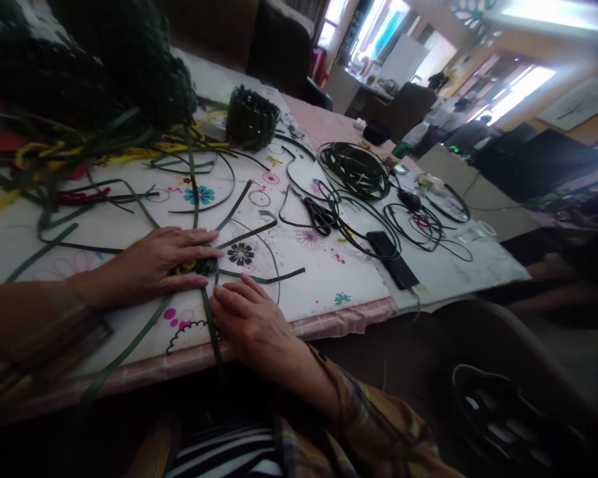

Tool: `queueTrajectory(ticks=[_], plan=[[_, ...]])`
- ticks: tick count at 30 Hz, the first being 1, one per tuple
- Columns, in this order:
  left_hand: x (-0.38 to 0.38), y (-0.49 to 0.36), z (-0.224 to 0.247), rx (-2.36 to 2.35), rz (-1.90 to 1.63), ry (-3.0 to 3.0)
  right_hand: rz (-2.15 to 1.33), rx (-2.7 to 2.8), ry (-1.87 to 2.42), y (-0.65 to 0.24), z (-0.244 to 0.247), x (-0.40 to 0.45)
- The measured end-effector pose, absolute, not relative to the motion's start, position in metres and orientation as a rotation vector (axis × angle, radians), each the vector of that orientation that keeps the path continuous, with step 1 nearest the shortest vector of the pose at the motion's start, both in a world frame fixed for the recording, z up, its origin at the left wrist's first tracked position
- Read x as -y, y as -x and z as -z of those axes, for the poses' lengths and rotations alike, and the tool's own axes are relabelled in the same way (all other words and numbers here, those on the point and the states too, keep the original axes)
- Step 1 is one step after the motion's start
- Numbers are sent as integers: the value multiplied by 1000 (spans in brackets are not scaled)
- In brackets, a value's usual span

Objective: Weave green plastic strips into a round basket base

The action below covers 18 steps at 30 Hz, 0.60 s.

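Note:
A small woven piece [199, 267] of dark green strips with a bit of yellow lies on the flowered tablecloth [299, 292], its long strips fanning out in several directions. My left hand [162, 261] rests over the piece from the left, fingers extended and pressing on it. At its lower right side is my right hand [249, 315], fingers bent and close together beside a green strip [211, 325] that runs down past the table edge. What the right fingertips hold, if anything, is hidden.
Black scissors [320, 216], a coil of green strip [359, 169] and a black power bank [393, 259] lie to the right. Behind stand a small dark woven basket [252, 118] and a large dark woven mass [124, 66]. Loose strips cross the left side.

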<state>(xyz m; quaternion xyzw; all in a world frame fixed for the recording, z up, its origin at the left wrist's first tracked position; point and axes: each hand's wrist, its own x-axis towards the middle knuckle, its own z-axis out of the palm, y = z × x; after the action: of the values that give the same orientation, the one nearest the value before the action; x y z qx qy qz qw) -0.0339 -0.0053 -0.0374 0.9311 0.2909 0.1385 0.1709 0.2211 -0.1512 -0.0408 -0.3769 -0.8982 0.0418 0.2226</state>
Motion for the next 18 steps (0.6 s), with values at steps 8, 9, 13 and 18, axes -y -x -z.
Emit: queueTrajectory(ticks=[8,9,13,18], plan=[[3,36,37,-799,-342,-2671,-378,2230,1053,-215,33,159],[4,36,36,-801,-342,-2670,-409,2168,1086,-213,33,162],[7,34,30,-790,-332,-2655,-518,2013,1277,-200,32,169],[11,37,23,-752,-342,-2640,-495,2053,1382,-194,28,172]])
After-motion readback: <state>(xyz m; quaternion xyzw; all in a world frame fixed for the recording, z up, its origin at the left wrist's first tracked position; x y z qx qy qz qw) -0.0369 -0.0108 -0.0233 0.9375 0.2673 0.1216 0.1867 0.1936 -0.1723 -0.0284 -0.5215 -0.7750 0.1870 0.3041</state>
